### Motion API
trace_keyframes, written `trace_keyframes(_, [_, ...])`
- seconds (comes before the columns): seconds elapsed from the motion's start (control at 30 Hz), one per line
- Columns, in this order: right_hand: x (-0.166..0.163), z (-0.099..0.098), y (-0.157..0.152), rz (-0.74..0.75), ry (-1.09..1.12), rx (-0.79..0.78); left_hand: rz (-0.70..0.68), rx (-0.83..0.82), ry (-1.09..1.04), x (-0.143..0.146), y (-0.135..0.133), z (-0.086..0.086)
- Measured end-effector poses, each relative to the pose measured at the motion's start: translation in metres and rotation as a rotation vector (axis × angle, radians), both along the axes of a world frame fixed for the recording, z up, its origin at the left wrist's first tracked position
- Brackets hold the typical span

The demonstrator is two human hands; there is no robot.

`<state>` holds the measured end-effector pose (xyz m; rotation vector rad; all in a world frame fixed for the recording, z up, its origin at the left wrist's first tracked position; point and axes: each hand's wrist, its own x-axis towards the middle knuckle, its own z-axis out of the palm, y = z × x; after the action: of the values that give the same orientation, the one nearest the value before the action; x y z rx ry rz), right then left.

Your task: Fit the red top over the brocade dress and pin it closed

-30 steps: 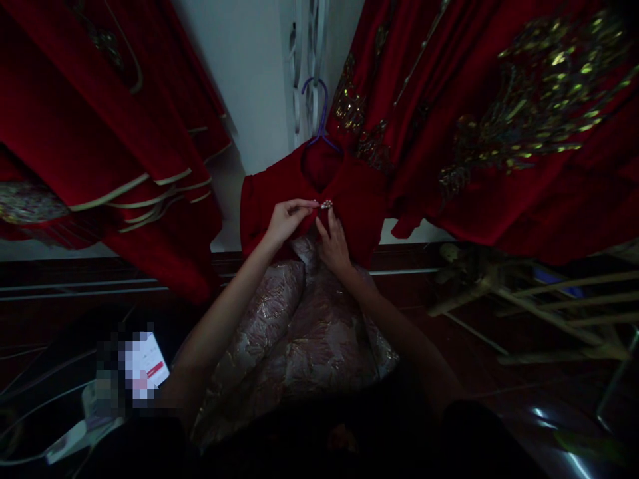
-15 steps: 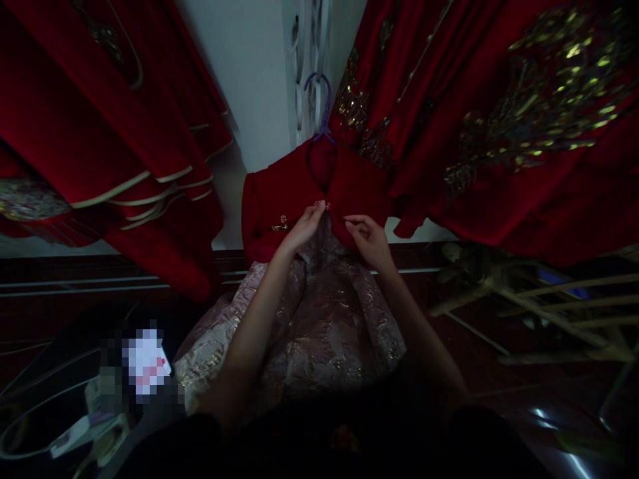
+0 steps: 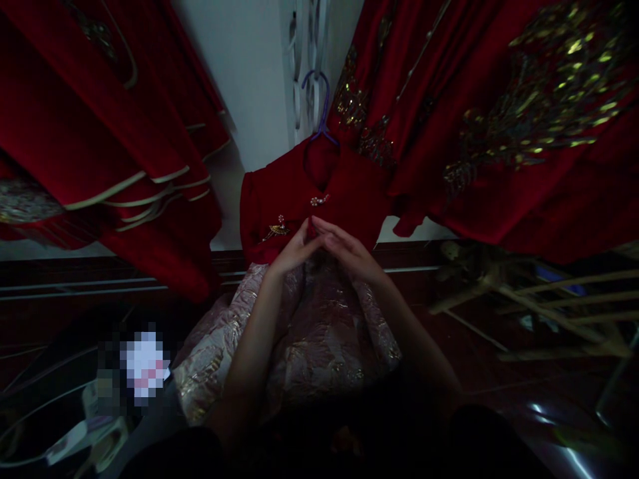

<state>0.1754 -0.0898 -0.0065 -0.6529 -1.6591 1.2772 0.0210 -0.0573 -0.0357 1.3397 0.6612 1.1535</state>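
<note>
A small red velvet top (image 3: 279,193) hangs on a purple hanger (image 3: 319,106) in front of me. It carries a pearl clasp (image 3: 319,199) at the neck opening and a gold ornament (image 3: 276,229) lower on the left. My left hand (image 3: 294,251) and my right hand (image 3: 349,251) meet just below the clasp, fingers pinched together on the front edge of the top. A pale pink brocade skirt (image 3: 304,332) spreads below my forearms.
Long red garments hang at the left (image 3: 100,133), and at the right is a red garment with gold embroidery (image 3: 499,120). A white wall (image 3: 249,80) stands behind. A wooden rack (image 3: 539,299) lies at the right. White items and a cable (image 3: 64,439) sit at the lower left.
Both hands have moved down from the pearl clasp and come together lower on the top's front. The clasp and the gold ornament now show uncovered.
</note>
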Motion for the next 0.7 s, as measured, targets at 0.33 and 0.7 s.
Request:
trace_keyframes(0.33, [0.003,-0.026,0.018,-0.329,-0.128,0.032,0.441,0.029,0.218,-0.034,0.028,-0.028])
trace_keyframes(0.7, [-0.016,-0.044,0.012,-0.403,-0.235,0.08,0.071,-0.114,0.274,-0.037,0.007,-0.008])
